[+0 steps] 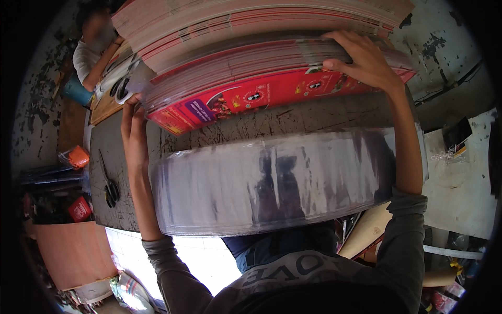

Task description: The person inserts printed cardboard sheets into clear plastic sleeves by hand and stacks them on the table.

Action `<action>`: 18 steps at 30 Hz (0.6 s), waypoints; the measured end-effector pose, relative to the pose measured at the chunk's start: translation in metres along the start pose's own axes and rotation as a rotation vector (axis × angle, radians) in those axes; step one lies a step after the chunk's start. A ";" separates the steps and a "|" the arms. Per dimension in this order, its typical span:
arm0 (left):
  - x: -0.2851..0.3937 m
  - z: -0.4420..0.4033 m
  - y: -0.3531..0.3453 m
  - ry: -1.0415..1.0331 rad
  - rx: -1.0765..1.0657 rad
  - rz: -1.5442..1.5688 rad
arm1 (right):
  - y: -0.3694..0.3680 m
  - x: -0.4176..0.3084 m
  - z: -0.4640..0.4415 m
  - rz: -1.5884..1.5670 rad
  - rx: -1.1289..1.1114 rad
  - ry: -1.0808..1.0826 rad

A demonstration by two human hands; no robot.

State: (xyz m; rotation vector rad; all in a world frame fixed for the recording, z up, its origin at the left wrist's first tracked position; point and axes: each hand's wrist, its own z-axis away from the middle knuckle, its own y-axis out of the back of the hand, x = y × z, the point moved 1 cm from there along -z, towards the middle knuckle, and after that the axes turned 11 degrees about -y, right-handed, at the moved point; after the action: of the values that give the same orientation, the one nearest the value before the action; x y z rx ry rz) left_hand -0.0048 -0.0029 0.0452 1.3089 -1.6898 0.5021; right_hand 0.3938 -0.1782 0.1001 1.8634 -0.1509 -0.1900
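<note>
A thick stack of red printed sheets (pixel 272 94), with food pictures and lettering on its front face, stands tilted on the dark worktable. Around its left end close the fingers of my left hand (pixel 135 112). My right hand (pixel 363 60) grips the stack near its right end, fingers over the top edge and thumb on the near side. Between my forearms lies a wide pile of clear plastic sheets (pixel 230 183), shiny with reflections. Right behind the red stack rises a taller pile of printed sheets (pixel 261 26).
Black-handled scissors (pixel 110 191) lie on the scratched worktable (pixel 117 152) at left. At the upper left another person (pixel 94 52) sits by a wooden board (pixel 112 107) with tools on it. An orange bundle (pixel 78 156) is at far left. A pale panel (pixel 463 183) stands at right.
</note>
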 end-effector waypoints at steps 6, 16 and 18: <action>-0.018 -0.004 -0.006 -0.094 -0.024 0.242 | -0.002 -0.001 0.001 -0.013 0.037 0.009; -0.061 0.006 0.001 0.104 -0.142 0.173 | 0.021 0.018 0.010 -0.025 -0.135 -0.070; -0.071 0.005 0.005 0.113 -0.148 0.196 | 0.019 0.073 0.026 0.141 -0.017 -0.199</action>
State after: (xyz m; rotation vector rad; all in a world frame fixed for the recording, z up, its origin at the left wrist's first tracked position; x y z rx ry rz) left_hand -0.0104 0.0334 -0.0158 0.9967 -1.7339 0.5434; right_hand 0.4598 -0.2222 0.1067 1.8076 -0.4153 -0.2779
